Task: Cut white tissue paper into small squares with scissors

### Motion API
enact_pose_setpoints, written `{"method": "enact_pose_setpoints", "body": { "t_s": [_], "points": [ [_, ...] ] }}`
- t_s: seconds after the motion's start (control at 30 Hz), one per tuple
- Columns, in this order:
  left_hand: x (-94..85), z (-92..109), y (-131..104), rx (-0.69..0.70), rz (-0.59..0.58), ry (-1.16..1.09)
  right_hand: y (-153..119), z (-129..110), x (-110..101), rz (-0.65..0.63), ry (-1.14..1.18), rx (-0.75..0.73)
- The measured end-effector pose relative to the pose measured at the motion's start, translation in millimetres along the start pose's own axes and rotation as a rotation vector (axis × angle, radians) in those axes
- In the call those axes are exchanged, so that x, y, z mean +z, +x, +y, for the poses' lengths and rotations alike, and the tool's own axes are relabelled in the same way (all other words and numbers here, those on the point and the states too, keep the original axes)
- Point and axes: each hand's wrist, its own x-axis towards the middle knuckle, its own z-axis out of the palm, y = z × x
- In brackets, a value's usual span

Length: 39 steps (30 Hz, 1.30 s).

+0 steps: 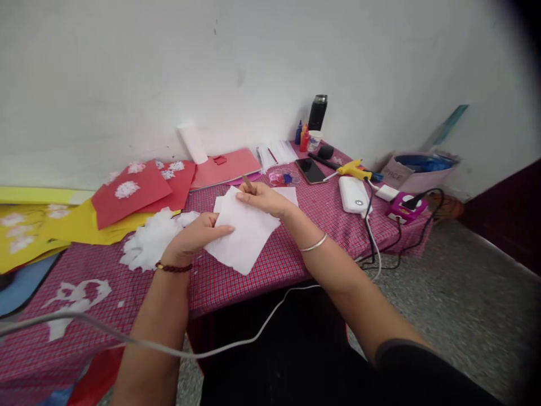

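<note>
A sheet of white paper (246, 239) is held up at a tilt above the front of the table. My left hand (198, 234) grips its left edge, thumb lying across the face of the sheet. At the upper edge, my right hand (268, 199) is closed on the same paper, and a thin brown thing, too small to name, pokes up by its fingers. More white paper (288, 195) lies flat behind my right hand. Just left of my left hand is a heap of cut white paper pieces (147, 239).
Red sheets (147, 194) and yellow sheets (84, 225) with white tufts lie left. Rearward are a phone (311, 170), paint bottles (305, 141) and a black flask (318, 113). A yellow glue gun (353, 168), power bank (354, 194) and purple socket block (406, 207) stand right. A white cable (253, 338) crosses in front.
</note>
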Motion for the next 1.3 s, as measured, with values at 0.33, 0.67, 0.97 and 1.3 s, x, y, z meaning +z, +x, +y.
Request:
{"method": "enact_pose_setpoints", "body": {
  "t_s": [0.33, 0.67, 0.97, 1.3],
  "points": [
    [-1.1, -7, 15, 0.285, 0.281, 0.200, 8, 12, 5, -0.051, -0.152, 0.087],
    [-1.0, -16, 28, 0.441, 0.643, 0.135, 5, 14, -13, -0.152, -0.205, 0.141],
    [-1.2, -16, 27, 0.430, 0.680, 0.122, 2, 14, -8, -0.197, -0.054, 0.152],
    [-2.8, -7, 22, 0.472, 0.888, 0.028, 6, 12, -16, -0.053, -0.175, 0.095]
  ]
}}
